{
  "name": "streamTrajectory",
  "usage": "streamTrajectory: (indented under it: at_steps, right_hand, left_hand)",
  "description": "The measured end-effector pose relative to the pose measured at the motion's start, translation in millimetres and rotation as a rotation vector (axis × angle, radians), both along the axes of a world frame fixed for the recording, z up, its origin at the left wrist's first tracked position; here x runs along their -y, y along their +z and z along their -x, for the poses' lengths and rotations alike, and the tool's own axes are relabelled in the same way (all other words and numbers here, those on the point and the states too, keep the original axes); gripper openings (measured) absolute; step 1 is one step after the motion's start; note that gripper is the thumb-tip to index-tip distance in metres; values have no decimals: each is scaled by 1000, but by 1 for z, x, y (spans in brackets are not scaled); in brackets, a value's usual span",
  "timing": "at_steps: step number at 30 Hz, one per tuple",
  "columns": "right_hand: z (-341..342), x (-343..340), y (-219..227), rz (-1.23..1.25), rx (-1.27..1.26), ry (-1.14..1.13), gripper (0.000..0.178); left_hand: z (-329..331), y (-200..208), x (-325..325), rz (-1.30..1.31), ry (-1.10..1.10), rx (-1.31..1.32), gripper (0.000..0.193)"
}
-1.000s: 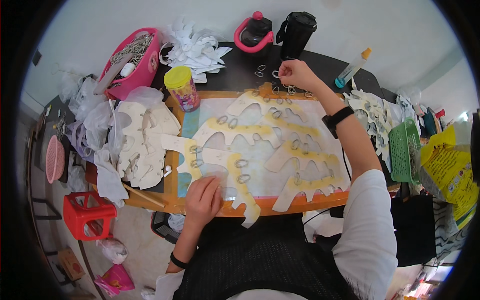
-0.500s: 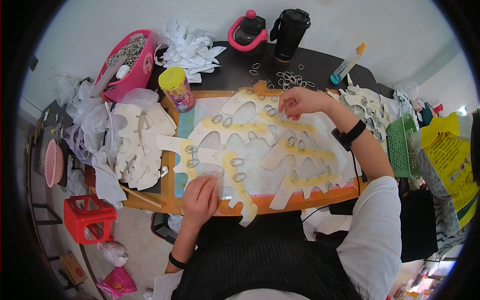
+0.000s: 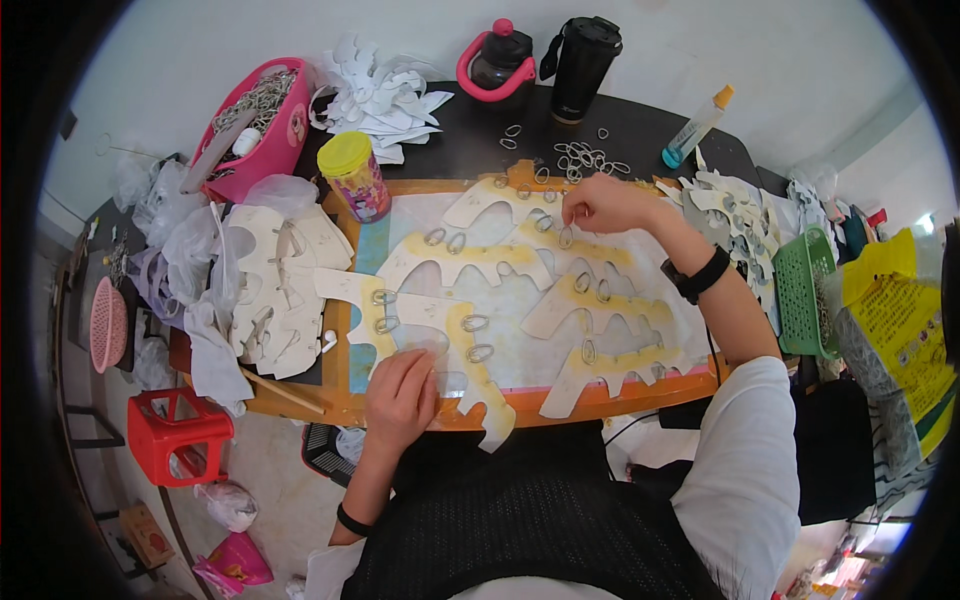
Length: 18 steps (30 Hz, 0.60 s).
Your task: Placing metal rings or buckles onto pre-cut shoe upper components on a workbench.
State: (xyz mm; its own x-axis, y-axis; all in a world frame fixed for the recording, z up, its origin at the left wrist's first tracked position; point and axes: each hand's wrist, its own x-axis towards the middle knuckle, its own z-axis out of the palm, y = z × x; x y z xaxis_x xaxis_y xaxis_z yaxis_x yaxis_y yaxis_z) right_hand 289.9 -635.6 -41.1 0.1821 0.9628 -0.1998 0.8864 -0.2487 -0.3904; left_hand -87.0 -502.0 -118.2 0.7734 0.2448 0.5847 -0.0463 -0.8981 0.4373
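Observation:
My right hand [image 3: 605, 205] is over the far part of the work sheet with its fingers pinched; anything between them is hidden. Just below its fingertips, an oval metal ring [image 3: 566, 238] lies on a white cut-out piece with a yellowish glue-like band [image 3: 600, 250]. My left hand [image 3: 402, 395] rests at the near edge, fingers curled together beside another scalloped cut-out [image 3: 430, 312]; what they hold, if anything, I cannot make out. Similar pieces are spread across the sheet, several bearing pairs of rings. Loose rings [image 3: 588, 160] lie in a pile beyond my right hand.
A yellow-lidded tub [image 3: 354, 178] and stacked cut-outs [image 3: 275, 290] stand left; a pink basket of metal rings [image 3: 265, 130] is behind. A black tumbler [image 3: 583, 70], a pink-handled jug [image 3: 498, 62] and a glue bottle [image 3: 696, 128] line the back. A green basket [image 3: 803, 290] sits right.
My right hand has risen slightly away from the sheet, leaving an oval ring in sight below its fingertips. My left hand has stayed in place.

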Motion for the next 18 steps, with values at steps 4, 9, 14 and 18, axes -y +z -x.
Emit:
streamTrajectory:
  at_steps: [4, 9, 14, 18]
  right_hand:
    - [-23, -2, 15, 28, -163, -355, 18]
    - [-76, 13, -8, -173, 181, -410, 17]
    - [-99, 14, -34, -276, 273, -414, 20]
    - [-102, 9, -46, -229, 302, -460, 22]
  left_hand:
    - [0, 2, 0, -4, 4, -2, 24]
    - [-2, -1, 0, 2, 2, 3, 25]
    - [-2, -1, -1, 3, 0, -2, 25]
    - [-1, -1, -1, 3, 2, -6, 25]
